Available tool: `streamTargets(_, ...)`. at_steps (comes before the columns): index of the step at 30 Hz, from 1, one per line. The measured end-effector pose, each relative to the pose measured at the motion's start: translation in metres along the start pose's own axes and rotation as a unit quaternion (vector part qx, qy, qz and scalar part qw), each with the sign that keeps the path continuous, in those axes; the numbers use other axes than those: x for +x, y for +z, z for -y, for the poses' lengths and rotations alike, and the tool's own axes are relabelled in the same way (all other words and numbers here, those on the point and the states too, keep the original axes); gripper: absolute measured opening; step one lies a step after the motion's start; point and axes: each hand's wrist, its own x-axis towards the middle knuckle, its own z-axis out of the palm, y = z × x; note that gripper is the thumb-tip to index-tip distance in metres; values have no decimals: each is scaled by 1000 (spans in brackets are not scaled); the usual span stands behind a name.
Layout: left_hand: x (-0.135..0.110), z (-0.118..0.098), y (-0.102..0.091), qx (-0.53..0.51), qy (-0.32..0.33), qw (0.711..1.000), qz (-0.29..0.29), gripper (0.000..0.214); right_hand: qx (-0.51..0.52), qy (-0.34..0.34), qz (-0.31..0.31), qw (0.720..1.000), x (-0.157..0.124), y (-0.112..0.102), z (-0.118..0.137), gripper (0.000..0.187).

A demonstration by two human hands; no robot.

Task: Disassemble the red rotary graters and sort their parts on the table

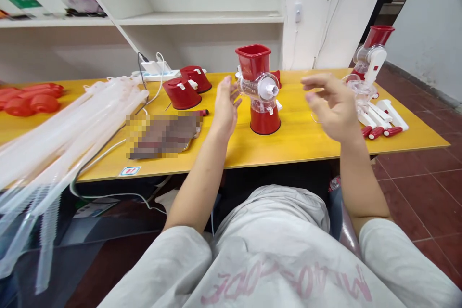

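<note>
A red and clear plastic rotary grater (pixel 265 87) stands upright on the yellow table, with its square red hopper on top and a white hub facing me. My left hand (pixel 226 105) is raised just left of it, fingers apart and holding nothing; whether a fingertip touches the clear drum housing I cannot tell. To the right of the grater, and apart from it, my right hand (pixel 334 106) hovers with loosely bent, spread fingers and nothing in them. No crank handle shows on this grater's hub.
Another rotary grater (pixel 373 57) with a white crank stands at right, near several red-gripped crank handles (pixel 382 122). Two red bases (pixel 182 92) sit at back left, beside a power strip (pixel 160 76). Long translucent plastic strips (pixel 83 130) hang over the front edge; red plastic parts (pixel 32 98) lie far left.
</note>
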Motion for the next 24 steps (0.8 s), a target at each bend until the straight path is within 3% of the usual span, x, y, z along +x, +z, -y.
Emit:
streamTargets(3, -9, 2, 8, 15, 11, 1000, 15, 63, 19, -41, 53, 998, 8, 41, -3, 87)
streamTargets(6, -17, -3, 6, 53, 35, 998, 5, 63, 39, -77, 92, 992, 4, 61, -4, 98)
streamTargets(9, -21, -5, -2, 43, 32, 998, 14, 71, 74, -103, 100, 987, -6, 61, 0, 97)
streamTargets(12, -22, -3, -6, 9, 28, 999, 19, 77, 130, -105, 93, 982, -12, 56, 1, 82)
streamTargets(19, -34, -7, 6, -33, 31, 998, 49, 68, 142, -83, 60, 985, -6, 50, -8, 63)
streamTargets(24, -48, -15, 16, -52, 15, 992, 118, 67, 156, -45, 17, 987, -4, 42, -13, 47)
